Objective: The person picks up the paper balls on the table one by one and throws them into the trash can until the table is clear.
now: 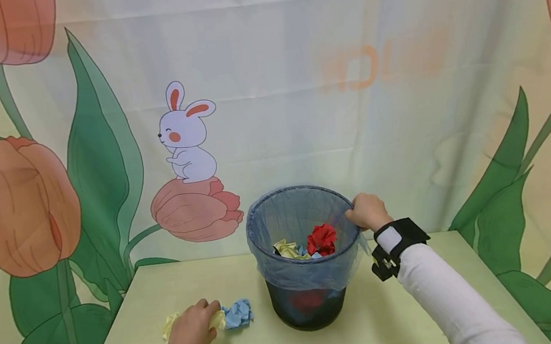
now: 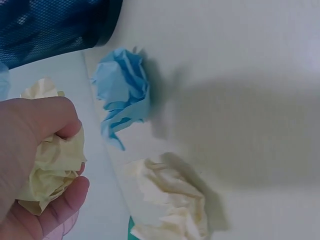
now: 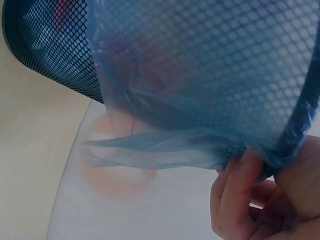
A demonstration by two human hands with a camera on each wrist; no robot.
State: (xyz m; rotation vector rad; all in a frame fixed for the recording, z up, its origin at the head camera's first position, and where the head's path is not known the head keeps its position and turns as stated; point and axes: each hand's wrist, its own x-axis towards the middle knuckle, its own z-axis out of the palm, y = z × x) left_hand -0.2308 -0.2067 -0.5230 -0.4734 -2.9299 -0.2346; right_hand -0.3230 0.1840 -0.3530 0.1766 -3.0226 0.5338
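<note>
My left hand grips a crumpled yellow paper ball between thumb and fingers, low over the table. A crumpled blue paper ball lies just right of it, and another pale yellow paper ball shows at its left side. With its fingers curled over the rim, my right hand holds a black mesh wastebasket at its right edge. The translucent blue bin liner is pinched there as well. Inside the basket are a red paper ball and a yellow paper ball, with bits of blue.
The pale table carries the wastebasket near its back edge. Behind it hangs a curtain printed with tulips and a rabbit. Folded liner drapes down around the outside of the basket.
</note>
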